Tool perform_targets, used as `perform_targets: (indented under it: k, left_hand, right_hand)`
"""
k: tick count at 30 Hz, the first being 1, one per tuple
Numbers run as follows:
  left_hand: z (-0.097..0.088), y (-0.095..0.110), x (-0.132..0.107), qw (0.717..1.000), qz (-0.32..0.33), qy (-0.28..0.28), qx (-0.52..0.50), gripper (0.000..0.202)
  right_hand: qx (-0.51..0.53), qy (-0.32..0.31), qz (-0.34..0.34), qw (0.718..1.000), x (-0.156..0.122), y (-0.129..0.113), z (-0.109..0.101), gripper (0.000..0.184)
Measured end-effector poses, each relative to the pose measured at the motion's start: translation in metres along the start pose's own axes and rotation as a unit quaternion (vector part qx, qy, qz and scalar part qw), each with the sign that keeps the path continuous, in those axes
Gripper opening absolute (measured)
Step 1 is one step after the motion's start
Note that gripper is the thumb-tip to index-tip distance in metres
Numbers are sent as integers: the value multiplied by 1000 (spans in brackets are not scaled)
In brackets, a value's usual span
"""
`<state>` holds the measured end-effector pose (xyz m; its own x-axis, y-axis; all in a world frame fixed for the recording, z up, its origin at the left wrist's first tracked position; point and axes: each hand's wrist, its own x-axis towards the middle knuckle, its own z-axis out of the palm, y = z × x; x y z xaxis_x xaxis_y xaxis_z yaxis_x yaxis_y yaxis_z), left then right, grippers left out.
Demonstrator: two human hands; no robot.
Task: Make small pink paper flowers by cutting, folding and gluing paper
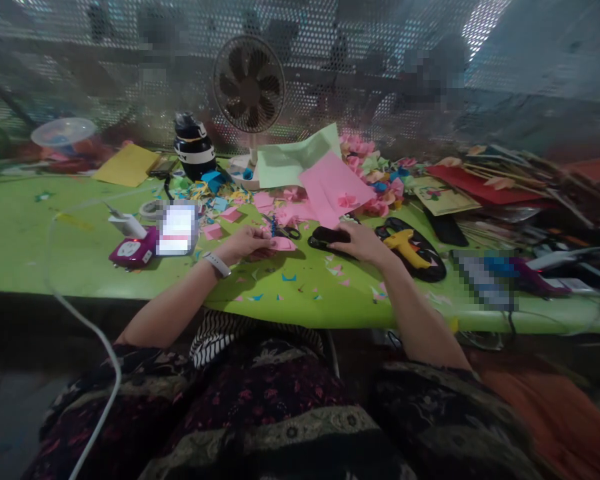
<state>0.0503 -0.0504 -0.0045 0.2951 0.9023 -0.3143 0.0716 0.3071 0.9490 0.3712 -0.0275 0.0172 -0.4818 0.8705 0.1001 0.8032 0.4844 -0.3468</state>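
Note:
My left hand [251, 243] pinches a small piece of pink paper [284, 245] just above the green table [260, 303]. To its right, my right hand [359, 241] is closed around a black stapler [325, 236], whose jaw end points left toward the pink paper. A short gap separates the stapler from the paper. Behind the left fingers lies a pair of dark-handled scissors [291, 232]. Blue and pink paper scraps are scattered in front of both hands.
A yellow glue gun [407, 247] rests on a black pad at right. Behind are a pink sheet [333, 187], a green sheet [293, 160], paper flowers [375, 177], a fan [250, 87] and a black bottle [194, 150]. A purple power adapter [135, 250] and a lit phone [177, 229] lie left.

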Motion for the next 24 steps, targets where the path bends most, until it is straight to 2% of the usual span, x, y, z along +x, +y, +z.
perform_targets:
  k: [4, 10, 15, 24]
  left_hand:
    - [4, -6, 6, 1000, -7, 21, -21, 26]
    - [11, -13, 8, 999, 22, 32, -10, 23]
    - [17, -12, 3, 999, -9, 26, -21, 18]
    - [28, -9, -2, 999, -21, 19, 31, 15]
  right_hand:
    - [73, -37, -61, 995, -6, -18, 1, 29]
    - [54, -25, -63, 996, -2, -45, 14, 25]
    - [58, -6, -51, 997, 1, -46, 22, 25]
    - [78, -1, -56, 995, 0, -50, 19, 23]
